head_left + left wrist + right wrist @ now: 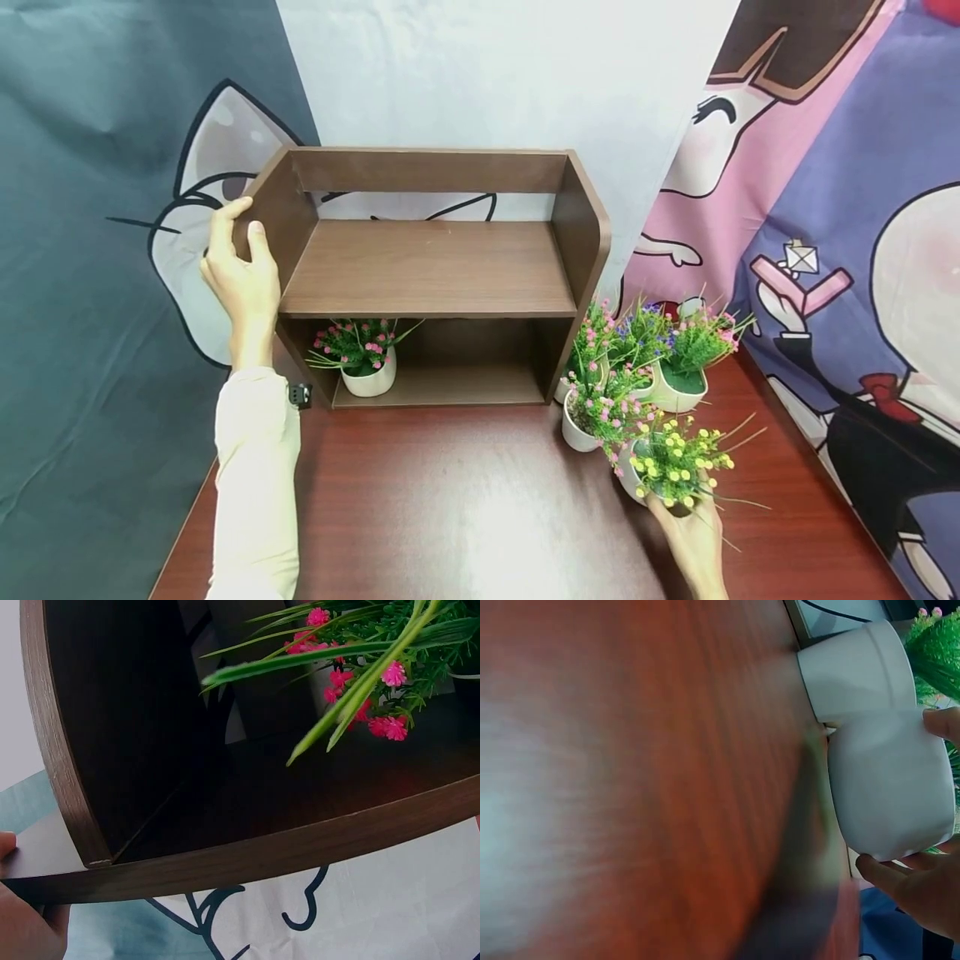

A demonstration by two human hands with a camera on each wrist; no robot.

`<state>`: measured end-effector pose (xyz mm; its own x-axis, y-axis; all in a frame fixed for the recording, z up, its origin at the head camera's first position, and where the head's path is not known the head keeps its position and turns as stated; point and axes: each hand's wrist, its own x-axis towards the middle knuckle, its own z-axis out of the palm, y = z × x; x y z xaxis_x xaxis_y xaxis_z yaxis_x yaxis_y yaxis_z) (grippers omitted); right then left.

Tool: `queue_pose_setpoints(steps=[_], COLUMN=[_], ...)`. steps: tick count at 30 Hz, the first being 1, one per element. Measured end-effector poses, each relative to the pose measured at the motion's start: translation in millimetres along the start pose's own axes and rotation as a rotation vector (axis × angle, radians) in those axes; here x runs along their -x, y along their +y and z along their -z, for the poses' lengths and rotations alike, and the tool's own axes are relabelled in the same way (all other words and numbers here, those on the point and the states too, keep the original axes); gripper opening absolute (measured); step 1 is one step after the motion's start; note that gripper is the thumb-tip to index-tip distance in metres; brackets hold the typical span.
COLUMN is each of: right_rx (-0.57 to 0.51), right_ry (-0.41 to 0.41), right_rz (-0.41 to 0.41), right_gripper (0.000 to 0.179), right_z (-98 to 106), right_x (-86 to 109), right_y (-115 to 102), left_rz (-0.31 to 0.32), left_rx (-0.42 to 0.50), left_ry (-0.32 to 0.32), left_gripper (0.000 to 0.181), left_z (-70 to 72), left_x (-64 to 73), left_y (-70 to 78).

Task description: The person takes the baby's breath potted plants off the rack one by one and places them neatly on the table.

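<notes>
My left hand point(243, 271) grips the left side panel of a brown two-tier wooden shelf point(435, 267). In the left wrist view, thumb and fingers point(30, 930) lie on either side of the panel edge. At the lower right, my right hand point(690, 533) holds a potted plant with yellow flowers point(678, 462) by its pot. The right wrist view shows its white pot point(892, 784) between thumb and fingers, touching or very close to another white pot point(859, 671). Whether the held pot is off the table cannot be seen.
A plant with pink flowers in a white pot point(370, 375) stands on the lower tier at left. Several more potted plants, including a blue-flowered one point(643, 337) and a pink-flowered one point(581, 429), crowd right of the shelf on the red-brown table point(420, 500). Printed cloth point(97, 250) hangs around.
</notes>
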<state>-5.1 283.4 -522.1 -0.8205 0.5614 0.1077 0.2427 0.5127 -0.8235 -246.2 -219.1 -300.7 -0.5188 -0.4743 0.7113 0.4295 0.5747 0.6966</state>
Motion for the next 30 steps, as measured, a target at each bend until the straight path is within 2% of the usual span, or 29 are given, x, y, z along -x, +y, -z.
queue_pose_setpoints(steps=[3,11,18,23,27,30], right_rx=[-0.010,0.008,-0.082,-0.042,0.004,-0.005], right_ry=[0.000,0.013,-0.008,0.014,0.015,0.013], right_rz=[0.001,0.013,-0.007,0.001,0.007,0.008], right_gripper=[0.085,0.083,0.088,0.086,0.086,0.088], right_z=[-2,-10,-17,-22,-26,-29], right_x=[-4.5,-32.9,-45.5,-51.8,-57.9,-61.5], right_y=[1,0,-3,-5,-6,-7], left_rz=[-0.002,-0.017,-0.016,-0.031,-0.019,-0.005], left_rx=[-0.008,0.007,0.003,0.000,0.001,0.012], left_ry=[-0.003,-0.012,-0.028,-0.035,-0.024,-0.015], left_gripper=[0.028,0.028,0.028,0.028,0.027,0.027], left_z=[0.5,-1.0,0.2,0.8,-0.3,-0.8], left_x=[1.0,-1.7,-0.7,-0.8,-2.2,-3.5], left_y=[-0.8,-0.7,-1.3,-2.1,-2.1,-1.9])
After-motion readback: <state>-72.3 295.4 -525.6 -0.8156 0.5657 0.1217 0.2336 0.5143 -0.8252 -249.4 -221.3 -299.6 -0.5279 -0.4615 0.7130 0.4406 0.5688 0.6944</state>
